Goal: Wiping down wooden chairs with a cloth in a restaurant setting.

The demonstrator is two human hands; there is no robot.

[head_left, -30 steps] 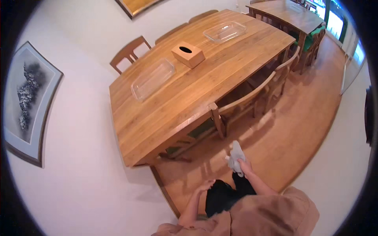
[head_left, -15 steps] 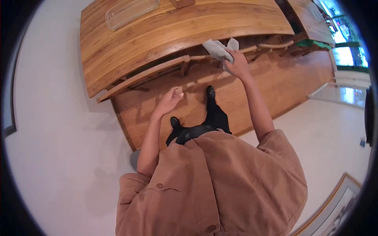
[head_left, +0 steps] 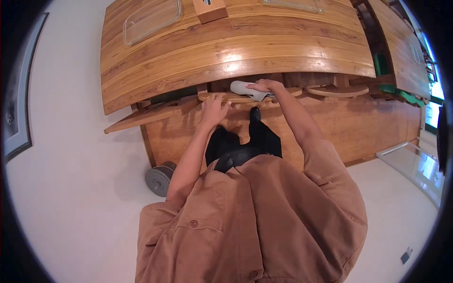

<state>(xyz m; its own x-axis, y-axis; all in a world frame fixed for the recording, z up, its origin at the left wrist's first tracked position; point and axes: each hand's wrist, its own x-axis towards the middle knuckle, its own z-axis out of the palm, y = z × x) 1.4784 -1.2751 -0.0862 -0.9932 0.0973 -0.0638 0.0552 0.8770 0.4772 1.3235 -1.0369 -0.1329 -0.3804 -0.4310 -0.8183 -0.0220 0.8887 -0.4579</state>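
Note:
My right hand (head_left: 267, 87) is closed on a pale grey cloth (head_left: 245, 88), which lies bunched over the top rail of a wooden chair (head_left: 289, 93) at the table's near side. The cloth's loose end hangs on my side of the rail. To the left, my left hand (head_left: 214, 113) holds nothing. Its fingers are spread at the left end of the same rail; whether they touch the wood I cannot tell. Beyond both hands is the edge of a wooden table (head_left: 231, 49).
More wooden chairs, one at the left (head_left: 153, 114) and one at the right (head_left: 337, 91), line the table. On it are a glass dish (head_left: 152, 23), a wooden box (head_left: 210, 10) and another clear dish (head_left: 295, 5). A grey round bin (head_left: 158, 181) stands by my left elbow.
I am closer to the table. The cloth has come down onto the chair rail in my right hand. My left hand has moved forward to the rail, its fingers opening out.

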